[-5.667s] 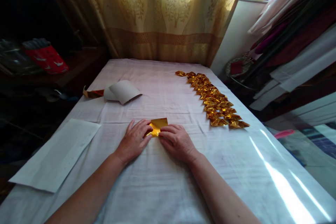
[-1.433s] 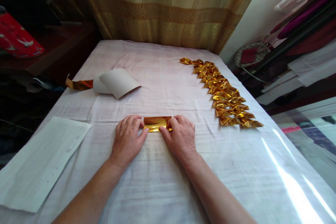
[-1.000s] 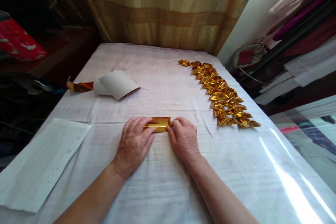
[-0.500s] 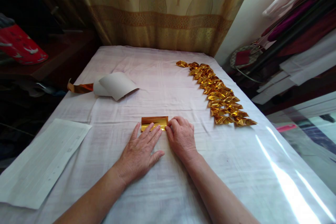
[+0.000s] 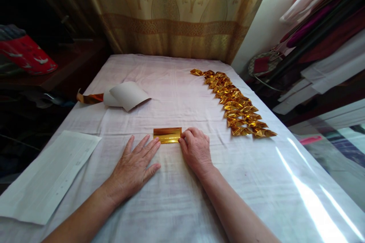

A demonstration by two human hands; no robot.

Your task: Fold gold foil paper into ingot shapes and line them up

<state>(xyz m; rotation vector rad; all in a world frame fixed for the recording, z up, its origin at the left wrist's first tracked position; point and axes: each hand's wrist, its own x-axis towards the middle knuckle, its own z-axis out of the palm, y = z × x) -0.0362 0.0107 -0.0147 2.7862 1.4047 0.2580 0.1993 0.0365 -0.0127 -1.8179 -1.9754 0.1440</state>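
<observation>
A small rectangle of folded gold foil paper [image 5: 167, 135] lies flat on the white cloth in front of me. My left hand [image 5: 134, 163] is spread out flat, its fingertips at the paper's lower left corner. At the paper's right edge, my right hand [image 5: 196, 148] is closed, pinching the lower right corner between thumb and curled fingers. To the right, folded gold foil pieces [image 5: 235, 102] sit in slanting rows, several of them overlapping.
Toward the back left rests a curled pale sheet [image 5: 128, 93] with a gold foil strip [image 5: 92, 99] at its end. A white printed sheet [image 5: 51, 174] lies front left. A red container [image 5: 28, 55] stands on the dark shelf. Curtains [image 5: 176, 19] hang behind.
My left hand has slid left along the gold foil paper, uncovering most of its lower edge. My right hand stays at the right corner. The view has shifted slightly.
</observation>
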